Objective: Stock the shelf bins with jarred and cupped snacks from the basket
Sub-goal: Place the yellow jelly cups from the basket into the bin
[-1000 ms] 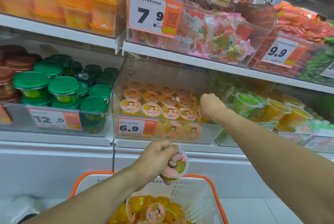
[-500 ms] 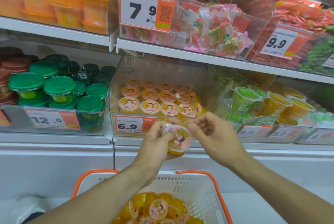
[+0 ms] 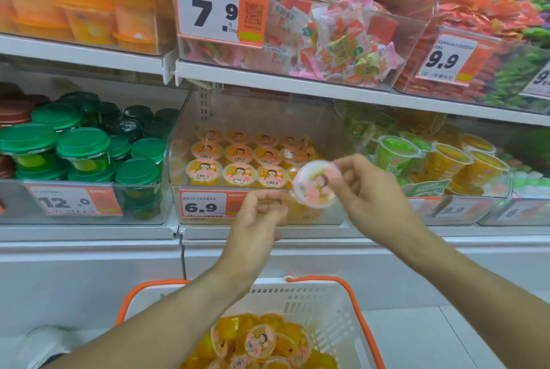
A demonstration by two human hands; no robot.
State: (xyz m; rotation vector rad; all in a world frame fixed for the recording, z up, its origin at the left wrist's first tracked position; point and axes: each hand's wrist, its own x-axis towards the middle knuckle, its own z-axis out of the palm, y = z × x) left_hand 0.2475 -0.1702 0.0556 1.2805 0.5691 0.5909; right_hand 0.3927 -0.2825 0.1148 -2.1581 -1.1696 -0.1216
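The right hand (image 3: 366, 199) has its fingers pinched on the rim of a small jelly cup (image 3: 317, 185), which hangs tilted with its printed foil lid turned toward the camera, just in front of the clear bin (image 3: 333, 214) that carries the 6.9 price tag (image 3: 208, 205). The left hand (image 3: 262, 214) sits just left of the cup and below it, in front of that same bin; its fingers are curled and appear to hold nothing, though motion blur leaves that uncertain. Inside the bin, behind the tag, rows of matching cups (image 3: 238, 173) stand upright and packed close, with the free space on the right side nearest the held one. Well below the bin, the white basket (image 3: 312, 303) with orange rim holds more of the same cups, lying at mixed angles. A cup like this is probably light, with thin, slightly springy plastic walls and a peel-off foil lid that could dent or puncture, so a hard squeeze looks unwise. The smooth wall is likely a little slippery. The firmest place to take hold seems to be the stiff rolled rim under the lid, or around the wall near the top, with fingertips kept off the foil's centre. It should go in level, lid up.
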